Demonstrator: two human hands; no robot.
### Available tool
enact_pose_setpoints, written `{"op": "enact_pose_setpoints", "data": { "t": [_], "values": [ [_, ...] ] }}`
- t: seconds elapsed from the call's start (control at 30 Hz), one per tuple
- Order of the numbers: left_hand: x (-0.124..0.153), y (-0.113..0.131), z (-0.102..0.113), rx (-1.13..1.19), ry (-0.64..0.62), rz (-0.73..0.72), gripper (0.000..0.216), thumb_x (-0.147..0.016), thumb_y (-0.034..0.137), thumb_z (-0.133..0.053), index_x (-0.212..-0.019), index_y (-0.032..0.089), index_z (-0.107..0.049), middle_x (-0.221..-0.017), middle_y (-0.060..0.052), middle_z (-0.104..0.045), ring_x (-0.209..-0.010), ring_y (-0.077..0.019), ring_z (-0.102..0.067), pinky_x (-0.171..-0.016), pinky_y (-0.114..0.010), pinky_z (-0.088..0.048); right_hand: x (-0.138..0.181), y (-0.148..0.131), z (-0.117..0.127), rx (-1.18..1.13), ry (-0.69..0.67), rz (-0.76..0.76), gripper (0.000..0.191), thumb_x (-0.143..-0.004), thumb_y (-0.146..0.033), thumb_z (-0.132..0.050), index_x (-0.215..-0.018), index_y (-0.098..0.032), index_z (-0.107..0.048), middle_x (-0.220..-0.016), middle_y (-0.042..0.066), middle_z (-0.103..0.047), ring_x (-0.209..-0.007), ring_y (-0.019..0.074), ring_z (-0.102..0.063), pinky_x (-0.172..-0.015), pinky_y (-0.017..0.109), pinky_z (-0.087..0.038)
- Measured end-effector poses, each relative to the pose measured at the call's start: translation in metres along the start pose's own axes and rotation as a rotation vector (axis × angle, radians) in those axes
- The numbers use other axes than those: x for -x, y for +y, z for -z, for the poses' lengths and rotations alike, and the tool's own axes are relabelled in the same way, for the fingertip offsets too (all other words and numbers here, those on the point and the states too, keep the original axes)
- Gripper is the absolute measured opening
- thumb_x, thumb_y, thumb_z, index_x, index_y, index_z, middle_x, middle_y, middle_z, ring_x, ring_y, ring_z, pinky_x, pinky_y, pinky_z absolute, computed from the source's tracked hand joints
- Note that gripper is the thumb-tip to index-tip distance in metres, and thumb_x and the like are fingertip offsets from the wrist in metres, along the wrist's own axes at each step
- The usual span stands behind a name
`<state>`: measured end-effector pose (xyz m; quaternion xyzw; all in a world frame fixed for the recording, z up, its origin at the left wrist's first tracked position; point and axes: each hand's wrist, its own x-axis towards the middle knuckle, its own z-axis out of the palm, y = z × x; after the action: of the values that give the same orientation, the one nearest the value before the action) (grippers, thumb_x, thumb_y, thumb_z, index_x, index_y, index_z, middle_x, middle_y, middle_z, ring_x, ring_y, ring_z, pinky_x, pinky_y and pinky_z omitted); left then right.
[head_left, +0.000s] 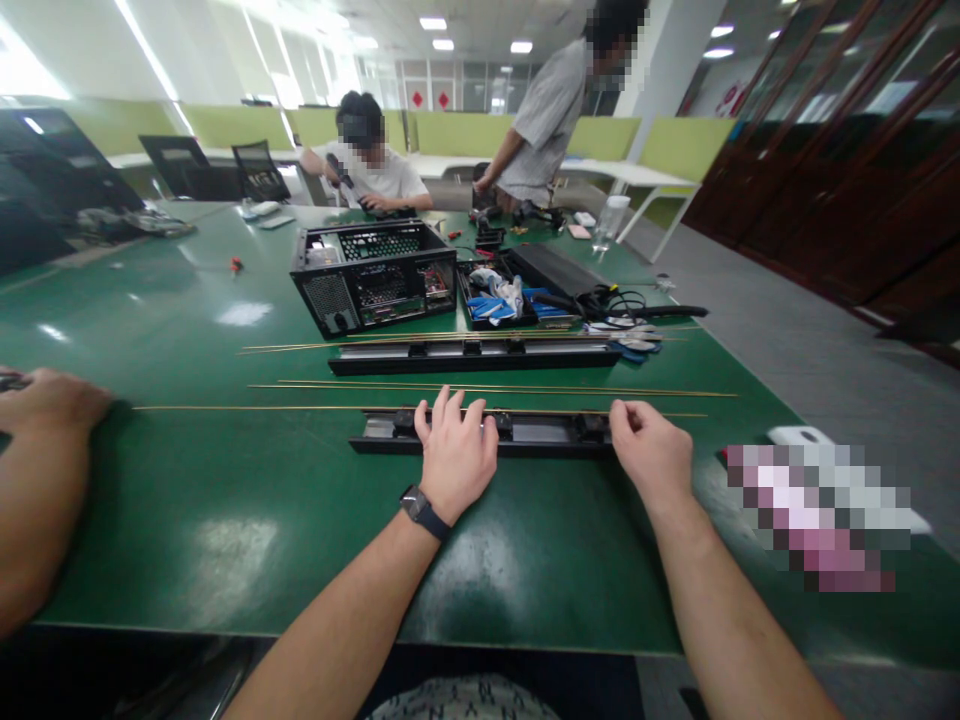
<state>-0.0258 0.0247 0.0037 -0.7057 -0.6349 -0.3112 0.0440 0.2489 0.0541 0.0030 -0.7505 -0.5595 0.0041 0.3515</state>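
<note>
A black rail [555, 450] with a silver inner track and several black blocks lies in front of me on the green table. My left hand [459, 450], with a dark watch on the wrist, rests over its middle with fingers spread, hiding part of the track. At the rail's right end, my right hand [654, 445] is closed in a pinch around a thin brass rod [247, 408]. That rod runs along the rail's far side and well past its left end. The exact fingertip contact is partly hidden. Two more brass rods [337, 384] lie just beyond.
A second black rail [480, 362] lies farther back, with an open computer case [375, 285] and a tray of gloves [495, 300] behind it. At left is another person's hand [52, 400]. Two people are across the table. A blurred pink-and-white item [810, 510] lies right.
</note>
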Motion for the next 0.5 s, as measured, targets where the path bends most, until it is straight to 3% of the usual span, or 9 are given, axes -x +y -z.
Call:
{"op": "enact_pose_setpoints", "data": {
  "t": [0.33,0.5],
  "values": [
    [0.0009,-0.0001,-0.0018,-0.036,-0.009,0.001,0.039,-0.108,0.04,-0.054,-0.136,0.02,-0.073,-0.158,-0.022,-0.061,-0.159,-0.0412,-0.043,-0.129,-0.072,-0.028,-0.0042,0.0012,0.0042,0.103,0.025,-0.09,0.037,-0.097,-0.048,-0.053,-0.082,-0.023,-0.075,-0.072,0.006,-0.07,-0.069,0.0211,-0.057,-0.067,0.033,-0.033],
    [0.0011,-0.0009,-0.003,-0.054,-0.018,-0.009,0.042,-0.109,0.041,-0.053,-0.138,0.018,-0.072,-0.159,-0.024,-0.059,-0.16,-0.0422,-0.042,-0.13,-0.072,-0.028,-0.0025,0.0,0.0039,0.013,0.004,-0.035,0.038,-0.097,-0.052,-0.054,-0.087,-0.023,-0.076,-0.076,0.006,-0.073,-0.075,0.022,-0.063,-0.07,0.032,-0.037]
  ]
}}
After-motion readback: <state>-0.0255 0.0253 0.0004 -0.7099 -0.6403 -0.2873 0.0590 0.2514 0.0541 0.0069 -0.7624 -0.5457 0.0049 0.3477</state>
